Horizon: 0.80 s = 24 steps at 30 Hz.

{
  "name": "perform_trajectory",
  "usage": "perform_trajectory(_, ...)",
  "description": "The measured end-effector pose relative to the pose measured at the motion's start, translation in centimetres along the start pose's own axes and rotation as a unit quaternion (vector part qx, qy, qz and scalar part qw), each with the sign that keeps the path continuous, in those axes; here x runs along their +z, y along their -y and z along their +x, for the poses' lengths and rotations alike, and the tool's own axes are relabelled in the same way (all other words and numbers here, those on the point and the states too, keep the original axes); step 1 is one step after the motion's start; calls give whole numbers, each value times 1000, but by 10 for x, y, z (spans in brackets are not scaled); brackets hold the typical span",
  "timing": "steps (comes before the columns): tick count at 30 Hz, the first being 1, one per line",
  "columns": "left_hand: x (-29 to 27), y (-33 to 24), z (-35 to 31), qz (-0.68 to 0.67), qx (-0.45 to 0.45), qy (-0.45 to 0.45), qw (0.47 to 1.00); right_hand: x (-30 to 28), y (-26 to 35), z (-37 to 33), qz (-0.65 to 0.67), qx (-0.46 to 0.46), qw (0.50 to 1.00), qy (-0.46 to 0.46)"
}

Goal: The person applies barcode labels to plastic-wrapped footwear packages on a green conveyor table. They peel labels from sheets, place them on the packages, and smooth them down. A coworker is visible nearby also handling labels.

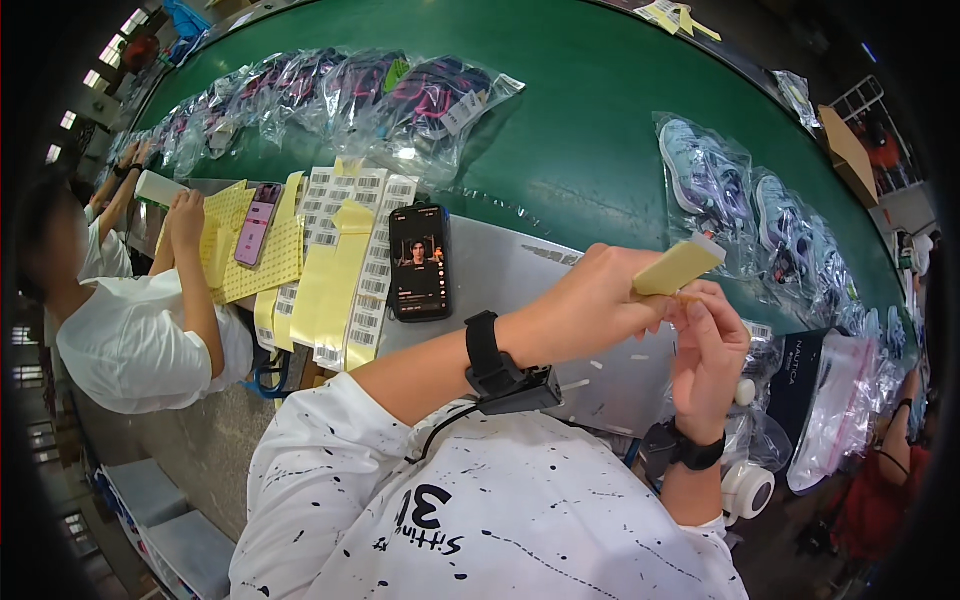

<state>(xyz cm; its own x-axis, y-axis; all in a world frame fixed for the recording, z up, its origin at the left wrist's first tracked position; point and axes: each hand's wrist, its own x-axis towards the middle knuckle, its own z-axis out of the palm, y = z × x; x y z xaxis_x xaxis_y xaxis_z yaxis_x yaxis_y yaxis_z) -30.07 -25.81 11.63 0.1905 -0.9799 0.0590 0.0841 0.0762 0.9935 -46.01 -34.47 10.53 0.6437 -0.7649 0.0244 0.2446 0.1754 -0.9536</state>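
My left hand [590, 300] grips a folded yellow strip of label backing paper [678, 266], which sticks up past its fingers. Close against it, my right hand [708, 350] has its thumb and fingertips pinched together near the strip's lower end. Anything between those fingertips is too small to make out. Both hands are over the right part of the grey metal work surface [490, 265]. Left of them lie white barcode label sheets [368, 285] with yellow backing strips [325, 290], and a black phone [420, 262] with its screen lit.
Bagged dark shoes [430, 100] line the green conveyor belt [570, 110] at the far left; bagged light-blue shoes [700, 175] line its right. Clear plastic bags [835, 400] and a white round container [747, 490] are at my right. A co-worker [150, 330] handles labels beside a pink-screened phone [257, 225].
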Motion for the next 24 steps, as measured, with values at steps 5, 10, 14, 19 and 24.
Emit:
perform_trajectory(5,-3,5,3,-61,-51,-18,997,-7,13,10,148,-67,985,62)
perform_trajectory(10,3,2,5,-90,-44,37,994,-26,28,6,237,1,961,145)
perform_trajectory(14,7,-6,-1,-41,-59,16,997,-21,46,15,69,-7,989,128)
perform_trajectory(19,-2,-10,-3,63,-71,59,994,-27,65,35,-178,-124,970,115)
perform_trajectory(24,6,-15,3,190,-13,104,976,-5,80,43,-393,-157,861,282)
